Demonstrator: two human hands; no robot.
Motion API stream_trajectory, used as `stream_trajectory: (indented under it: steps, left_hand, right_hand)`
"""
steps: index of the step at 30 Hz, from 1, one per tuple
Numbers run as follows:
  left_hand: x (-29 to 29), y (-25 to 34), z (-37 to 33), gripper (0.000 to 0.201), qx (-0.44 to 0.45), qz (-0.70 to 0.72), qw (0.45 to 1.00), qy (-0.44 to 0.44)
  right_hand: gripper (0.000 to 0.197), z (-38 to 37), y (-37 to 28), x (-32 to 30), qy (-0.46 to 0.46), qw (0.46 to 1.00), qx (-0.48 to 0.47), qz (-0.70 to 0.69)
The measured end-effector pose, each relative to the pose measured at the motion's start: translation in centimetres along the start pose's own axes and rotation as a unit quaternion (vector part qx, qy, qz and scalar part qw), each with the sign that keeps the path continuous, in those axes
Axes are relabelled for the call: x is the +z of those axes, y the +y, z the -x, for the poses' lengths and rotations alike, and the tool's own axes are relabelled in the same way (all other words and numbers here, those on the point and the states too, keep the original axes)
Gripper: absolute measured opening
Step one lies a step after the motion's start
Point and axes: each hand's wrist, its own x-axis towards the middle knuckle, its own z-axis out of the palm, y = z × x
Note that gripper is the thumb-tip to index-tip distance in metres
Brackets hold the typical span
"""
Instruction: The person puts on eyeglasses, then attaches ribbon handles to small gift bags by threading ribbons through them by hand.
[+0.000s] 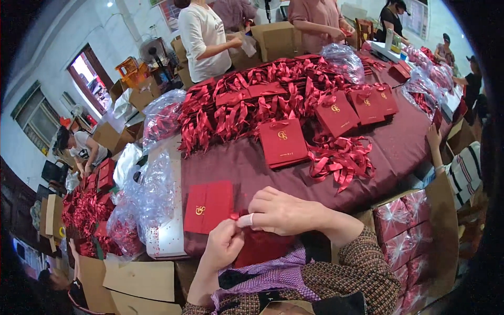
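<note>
Close together at the table's near edge, my left hand (223,244) and my right hand (287,212) both pinch a red ribbon (234,216), only a scrap of which shows between the fingers. A white wrap covers one right fingertip. Beneath the hands a red gift bag (262,252) rests against my lap, partly hidden by them. Just beyond my left hand, a flat red bag (209,202) with a gold emblem lies on the cloth. Farther off stands a stack of red bags (284,143), beside a tangle of loose red ribbons (344,163).
A dark red cloth (404,152) covers the table. Heaps of ribboned bags (231,113) fill its far side. Clear plastic bags (155,191) lie at left. An open carton (443,236) with wrapped red packs stands at right, another carton (139,278) at lower left. Several people work around.
</note>
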Motion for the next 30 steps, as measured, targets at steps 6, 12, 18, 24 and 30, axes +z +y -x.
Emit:
stream_trajectory:
  steps: [6,12,18,24,30]
  left_hand:
    - [-0.6,-1.1,0.9,0.007,-0.059,0.076,0.994,-0.060]
    - [-3.5,-3.9,0.5,0.007,-0.218,0.352,0.895,0.163]
    - [-5.3,-5.3,0.0,0.009,-0.101,-0.137,0.955,0.243]
    - [-0.8,-3.1,0.8,0.018,0.008,-0.165,0.985,0.056]
    - [1.3,-3.5,0.7,0.018,0.001,-0.123,0.992,0.020]
  right_hand:
    - [0.014,0.1,0.6,0.1,-0.079,0.994,-0.033,-0.074]
    - [0.016,1.2,0.9,-0.3,-0.085,0.993,-0.051,-0.056]
    - [0.016,2.3,3.5,-0.9,-0.064,0.996,0.061,-0.023]
    - [0.016,2.2,6.1,1.9,-0.040,0.991,0.118,-0.038]
    - [0.011,1.6,8.2,3.8,-0.019,0.982,0.155,-0.110]
